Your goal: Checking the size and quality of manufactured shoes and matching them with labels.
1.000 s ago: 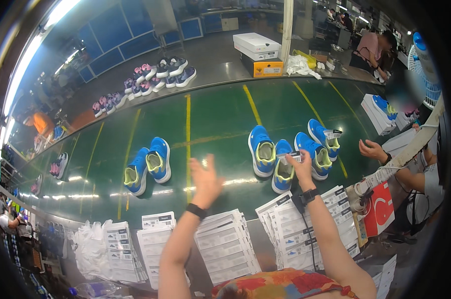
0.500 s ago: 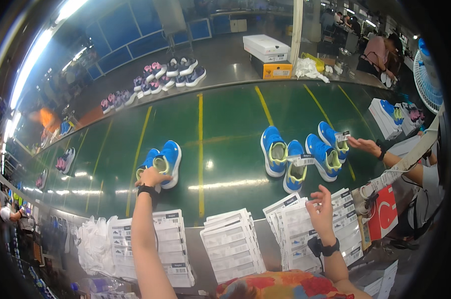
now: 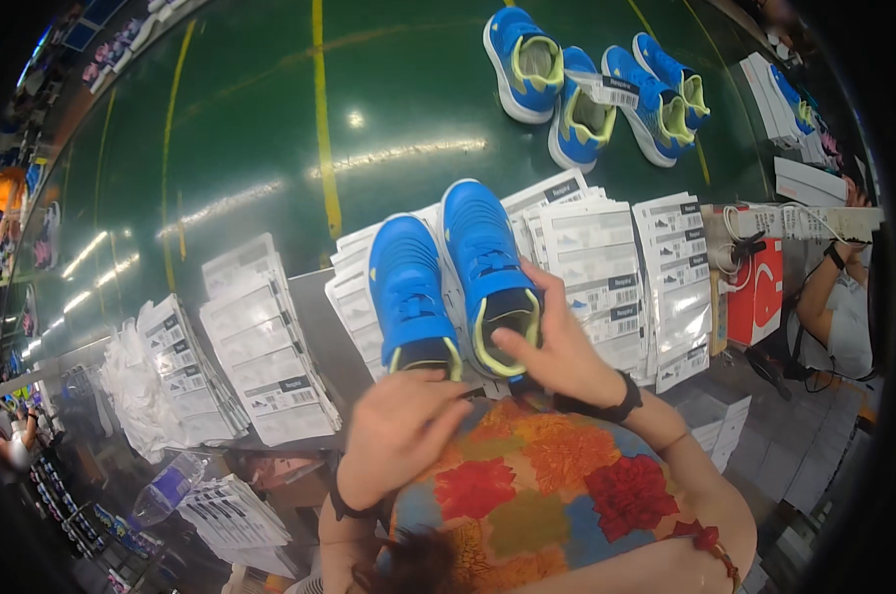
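Observation:
Two blue sneakers with white soles and lime-green linings are held side by side close to my body, toes pointing away. My right hand (image 3: pixel 559 346) is closed on the right sneaker (image 3: pixel 482 243), its thumb inside the opening and its fingers along the outer side. At the heel of the left sneaker (image 3: pixel 406 282), my left hand (image 3: pixel 403 428) has its fingers bent over the collar; some fingertips are hidden. Beneath and around the pair lie stacks of printed label sheets (image 3: pixel 591 259) with small shoe pictures.
Across the green conveyor belt (image 3: pixel 250 129), more blue sneakers (image 3: pixel 527 69) stand at the far right, one bearing a paper tag (image 3: pixel 606 89). White crumpled bags (image 3: pixel 141 396) and a plastic bottle (image 3: pixel 168 487) are at left. A red box (image 3: pixel 754 297) stands right, beside another person's arm (image 3: pixel 819 297).
The sneaker pair has left the belt and come toward my body in my left hand. My right hand, empty before, now grips one sneaker. The view tilts lower; the other person's hand has withdrawn.

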`<state>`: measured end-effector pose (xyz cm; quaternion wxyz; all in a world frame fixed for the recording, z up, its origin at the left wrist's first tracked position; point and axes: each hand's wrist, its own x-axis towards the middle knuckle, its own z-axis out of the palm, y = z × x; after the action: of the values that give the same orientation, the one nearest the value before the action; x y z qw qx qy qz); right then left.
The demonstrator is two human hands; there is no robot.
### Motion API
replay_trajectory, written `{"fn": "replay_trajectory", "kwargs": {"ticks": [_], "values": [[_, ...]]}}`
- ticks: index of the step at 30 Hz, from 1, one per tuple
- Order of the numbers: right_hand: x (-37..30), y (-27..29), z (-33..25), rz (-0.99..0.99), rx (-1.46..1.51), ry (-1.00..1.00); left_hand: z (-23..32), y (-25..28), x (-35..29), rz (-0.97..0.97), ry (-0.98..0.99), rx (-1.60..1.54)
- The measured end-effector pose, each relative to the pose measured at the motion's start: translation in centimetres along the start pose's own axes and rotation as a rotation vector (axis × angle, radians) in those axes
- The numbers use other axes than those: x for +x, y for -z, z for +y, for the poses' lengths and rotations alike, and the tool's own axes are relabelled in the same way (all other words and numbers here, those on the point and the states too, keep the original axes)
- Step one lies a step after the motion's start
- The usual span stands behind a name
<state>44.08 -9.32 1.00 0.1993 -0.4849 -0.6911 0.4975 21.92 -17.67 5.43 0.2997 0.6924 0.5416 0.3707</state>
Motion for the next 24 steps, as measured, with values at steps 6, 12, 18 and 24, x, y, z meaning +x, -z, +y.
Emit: {"fn": "replay_trajectory", "kwargs": {"ticks": [6, 12, 18, 24], "values": [[2.6, 1.9, 0.4, 0.136, -0.465, 0.624, -2.4, -0.1, 1.6, 0.189, -0.116, 0.430], [7.2, 3.4, -4.1, -0.019, -0.385, 0.732, -2.4, 2.6, 5.4, 0.119, -0.021, 0.342], [11.2, 3.6, -2.8, -0.346, 0.379, 0.037, -3.2, 3.2, 9.0, 0.025, 0.422, -0.048], [10.5, 3.4, -3.5, -0.308, 0.404, -0.025, -2.6, 3.1, 9.6, 0.015, 0.556, -0.138]]}}
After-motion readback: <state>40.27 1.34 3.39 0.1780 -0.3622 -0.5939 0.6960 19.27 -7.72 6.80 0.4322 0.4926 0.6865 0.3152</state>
